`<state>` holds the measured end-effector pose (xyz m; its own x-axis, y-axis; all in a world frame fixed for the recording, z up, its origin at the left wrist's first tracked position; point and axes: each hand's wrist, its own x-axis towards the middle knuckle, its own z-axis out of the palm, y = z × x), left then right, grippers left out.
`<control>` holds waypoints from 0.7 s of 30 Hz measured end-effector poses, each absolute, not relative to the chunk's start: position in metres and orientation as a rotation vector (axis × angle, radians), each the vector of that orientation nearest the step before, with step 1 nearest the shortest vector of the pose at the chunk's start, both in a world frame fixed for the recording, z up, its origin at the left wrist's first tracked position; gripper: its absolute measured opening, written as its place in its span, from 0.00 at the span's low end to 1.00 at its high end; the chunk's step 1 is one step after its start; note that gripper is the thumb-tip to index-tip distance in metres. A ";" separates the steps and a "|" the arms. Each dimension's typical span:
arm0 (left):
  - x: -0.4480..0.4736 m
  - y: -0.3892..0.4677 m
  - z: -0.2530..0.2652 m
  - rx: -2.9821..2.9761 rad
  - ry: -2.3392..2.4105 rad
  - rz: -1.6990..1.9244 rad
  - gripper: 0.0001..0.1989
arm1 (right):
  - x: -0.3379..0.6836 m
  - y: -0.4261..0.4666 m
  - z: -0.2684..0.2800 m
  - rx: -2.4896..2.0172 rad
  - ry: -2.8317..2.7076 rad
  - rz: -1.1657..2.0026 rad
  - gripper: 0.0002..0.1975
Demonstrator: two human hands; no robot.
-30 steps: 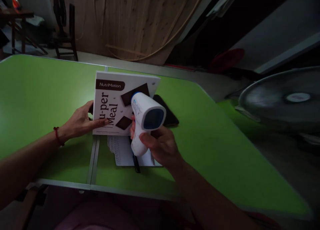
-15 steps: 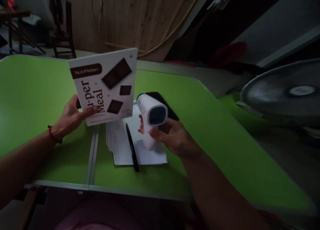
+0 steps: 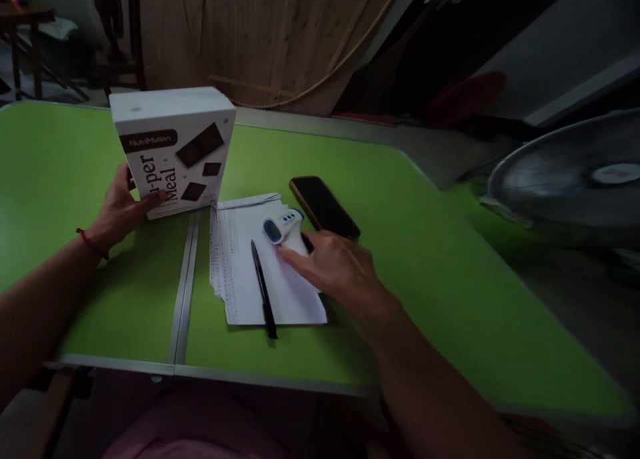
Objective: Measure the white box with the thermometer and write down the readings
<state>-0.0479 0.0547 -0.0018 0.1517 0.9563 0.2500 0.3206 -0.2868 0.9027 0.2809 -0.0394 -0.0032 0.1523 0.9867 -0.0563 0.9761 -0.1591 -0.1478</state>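
Observation:
A white NutriMotion box (image 3: 193, 122) with brown squares printed on its front is gripped at its lower left by my left hand (image 3: 123, 202), thumb across the front face. It leans slightly, its top face visible. My right hand (image 3: 335, 262) is closed round the handle of a white infrared thermometer (image 3: 290, 231) with blue buttons, low over the sheets of paper (image 3: 295, 296); whether it touches them I cannot tell. The handle is partly hidden by my fingers. A black pen (image 3: 263, 289) lies on the paper. Just beyond my right hand lies a dark smartphone (image 3: 325, 206).
The green folding table (image 3: 425, 299) has a metal seam (image 3: 184, 292) running across it, left of the paper. A large fan (image 3: 565, 179) stands beyond its right edge. Behind are a wooden panel (image 3: 280, 39) and a dark chair (image 3: 135, 39) at the left.
My right hand has lowered the thermometer to the paper and turned it, uncovering the phone. The box has moved left and tipped, so that its top face now shows.

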 end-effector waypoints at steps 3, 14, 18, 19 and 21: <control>-0.047 0.055 -0.001 1.760 1.200 1.094 0.25 | 0.279 -0.047 -0.006 -2.042 -2.074 -0.089 0.18; -0.032 0.036 0.006 2.496 1.177 2.007 0.32 | 0.251 -0.067 -0.028 -1.339 -2.201 0.251 0.16; -0.005 0.006 0.010 2.953 0.736 1.326 0.09 | 0.254 -0.062 -0.028 -1.140 -1.870 0.644 0.15; 0.001 -0.001 0.010 2.986 0.639 1.139 0.08 | 0.254 -0.062 -0.029 -1.122 -1.789 0.730 0.15; 0.008 -0.009 0.006 2.976 0.491 0.823 0.09 | 0.251 -0.062 -0.033 -1.084 -1.646 0.877 0.18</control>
